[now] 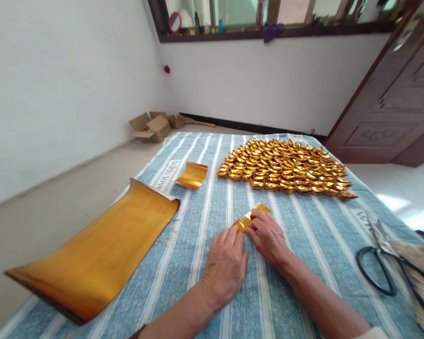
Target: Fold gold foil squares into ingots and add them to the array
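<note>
A narrow folded strip of shiny gold foil paper [245, 223] lies slantwise on the striped cloth. My left hand [226, 261] holds its near left end down with the fingers pressed together on top. Curled fingers of my right hand [267, 235] grip the same strip further along; its far right end sticks out past them. The thumb of the right hand is at the strip's near edge. What lies under the fingertips is hidden. Beyond the hands stand many folded gold paper ingots [286, 167] in close rows. To the left rests a single curved gold foil sheet [191, 175].
A large stack of gold foil sheets [102, 249] curls along the left edge of the blue-and-white cloth [207, 207]. Black-handled scissors [376, 268] lie at the right beside a beige woven piece [417, 263]. Cardboard boxes [151, 128] are on the floor by the wall.
</note>
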### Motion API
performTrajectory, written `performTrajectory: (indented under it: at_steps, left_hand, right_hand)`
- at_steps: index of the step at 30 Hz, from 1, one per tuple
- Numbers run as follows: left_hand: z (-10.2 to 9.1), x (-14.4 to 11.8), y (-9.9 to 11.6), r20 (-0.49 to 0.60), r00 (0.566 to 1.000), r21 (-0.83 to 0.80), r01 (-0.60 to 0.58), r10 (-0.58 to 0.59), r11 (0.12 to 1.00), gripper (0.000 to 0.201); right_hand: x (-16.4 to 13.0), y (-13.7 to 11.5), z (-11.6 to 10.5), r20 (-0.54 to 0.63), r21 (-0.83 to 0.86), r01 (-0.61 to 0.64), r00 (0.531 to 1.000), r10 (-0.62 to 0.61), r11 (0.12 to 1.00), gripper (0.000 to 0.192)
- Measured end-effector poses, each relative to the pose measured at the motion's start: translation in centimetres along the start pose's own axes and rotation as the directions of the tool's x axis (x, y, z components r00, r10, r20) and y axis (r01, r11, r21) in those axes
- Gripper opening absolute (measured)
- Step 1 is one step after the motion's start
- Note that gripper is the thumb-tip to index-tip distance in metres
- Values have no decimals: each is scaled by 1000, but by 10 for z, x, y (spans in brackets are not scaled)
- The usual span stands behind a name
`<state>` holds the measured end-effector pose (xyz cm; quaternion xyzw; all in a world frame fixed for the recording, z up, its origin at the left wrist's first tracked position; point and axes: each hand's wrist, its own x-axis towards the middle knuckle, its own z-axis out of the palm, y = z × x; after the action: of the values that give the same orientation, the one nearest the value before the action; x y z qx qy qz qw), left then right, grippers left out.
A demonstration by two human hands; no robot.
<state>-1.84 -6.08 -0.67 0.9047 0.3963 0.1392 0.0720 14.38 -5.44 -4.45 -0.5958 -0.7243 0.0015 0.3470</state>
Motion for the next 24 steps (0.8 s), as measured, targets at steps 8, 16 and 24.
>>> performTrajectory:
  at_steps: [8, 16, 24]
  left_hand:
    - [-9, 11, -10, 83, 996, 31, -28, 26, 999, 31]
    - [-10, 16, -12, 91, 995, 86, -42, 34, 995, 32]
    - [-4, 26, -17, 69, 997, 134, -52, 43, 990, 24]
  right_hand:
    - [1, 5, -7, -127, -34, 18, 992, -22, 999, 23]
    - [6, 44, -15, -155, -138, -220, 968, 198, 966, 20]
    - [8, 41, -15, -97, -114, -274, 960, 263, 955, 22]
